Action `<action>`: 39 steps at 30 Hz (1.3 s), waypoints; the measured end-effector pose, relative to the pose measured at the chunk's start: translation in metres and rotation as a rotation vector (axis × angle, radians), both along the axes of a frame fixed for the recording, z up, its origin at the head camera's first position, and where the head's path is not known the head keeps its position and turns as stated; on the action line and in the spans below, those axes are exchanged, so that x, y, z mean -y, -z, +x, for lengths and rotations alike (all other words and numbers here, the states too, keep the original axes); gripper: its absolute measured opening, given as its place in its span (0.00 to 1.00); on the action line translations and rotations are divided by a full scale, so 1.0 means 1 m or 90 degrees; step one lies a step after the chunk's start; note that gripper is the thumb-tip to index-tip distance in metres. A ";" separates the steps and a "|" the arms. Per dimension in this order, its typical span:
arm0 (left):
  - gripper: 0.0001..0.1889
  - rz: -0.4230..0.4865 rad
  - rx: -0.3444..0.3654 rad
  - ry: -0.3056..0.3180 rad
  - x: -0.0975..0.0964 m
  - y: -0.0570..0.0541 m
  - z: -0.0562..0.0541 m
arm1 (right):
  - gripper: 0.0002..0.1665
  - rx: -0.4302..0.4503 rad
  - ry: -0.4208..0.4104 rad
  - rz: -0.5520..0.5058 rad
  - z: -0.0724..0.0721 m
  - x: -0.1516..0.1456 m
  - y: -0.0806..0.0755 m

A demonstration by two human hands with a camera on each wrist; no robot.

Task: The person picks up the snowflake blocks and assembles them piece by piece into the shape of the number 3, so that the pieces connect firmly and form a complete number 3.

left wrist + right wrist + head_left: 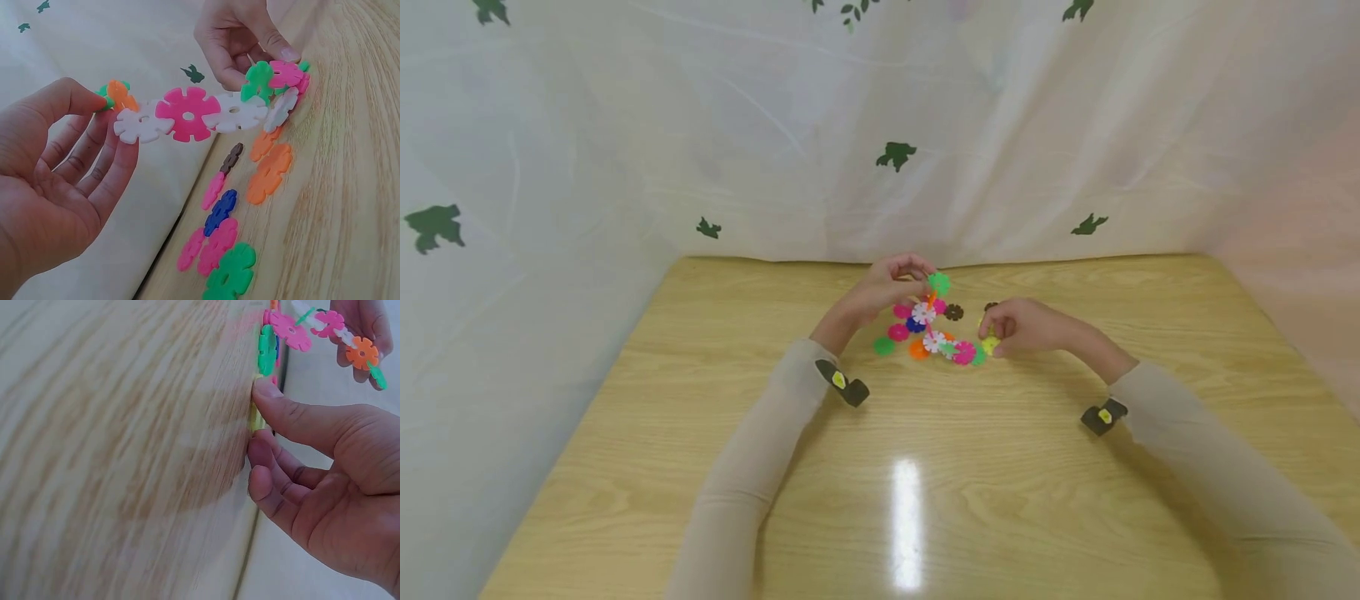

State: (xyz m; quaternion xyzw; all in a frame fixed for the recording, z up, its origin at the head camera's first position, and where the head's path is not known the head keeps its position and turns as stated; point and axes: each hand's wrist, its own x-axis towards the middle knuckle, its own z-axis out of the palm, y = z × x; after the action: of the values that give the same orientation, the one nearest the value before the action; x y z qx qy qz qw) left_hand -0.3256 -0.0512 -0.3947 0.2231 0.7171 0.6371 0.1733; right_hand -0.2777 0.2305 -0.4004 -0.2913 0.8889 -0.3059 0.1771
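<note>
My left hand (887,290) pinches one end of a chain of interlocking snowflake discs, near its green disc (938,283) and orange disc (122,95). From there the chain runs through a white disc (144,126) and a pink disc (181,115) to another white disc (234,111), with green and pink discs at the far end. The raised part hangs over the table, sloping down toward my right hand (1028,325). Thumb and fingers of that hand grip a yellow snowflake disc (255,415) at the tabletop, partly hidden by the fingers.
Loose discs lie on the wooden table (820,433) under the chain: a green one (884,345), a blue one (221,212), orange ones (270,174), pink ones (218,246) and a brown one (954,312). A white curtain (775,167) hangs behind the table's far edge.
</note>
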 end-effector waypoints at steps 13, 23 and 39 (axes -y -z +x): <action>0.11 0.006 0.003 -0.001 0.003 0.000 -0.001 | 0.13 0.001 -0.019 -0.036 0.001 -0.003 0.004; 0.11 0.005 0.016 -0.016 0.003 0.001 0.000 | 0.07 -0.085 0.067 -0.088 -0.010 0.001 -0.013; 0.12 -0.013 0.024 0.007 0.002 -0.001 -0.002 | 0.09 -0.108 0.204 -0.265 -0.015 0.040 -0.033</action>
State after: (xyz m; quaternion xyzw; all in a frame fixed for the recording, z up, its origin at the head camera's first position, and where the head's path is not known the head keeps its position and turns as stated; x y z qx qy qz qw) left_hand -0.3277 -0.0532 -0.3932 0.2136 0.7190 0.6327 0.1925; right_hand -0.2926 0.1901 -0.3673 -0.2015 0.8535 -0.4803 -0.0126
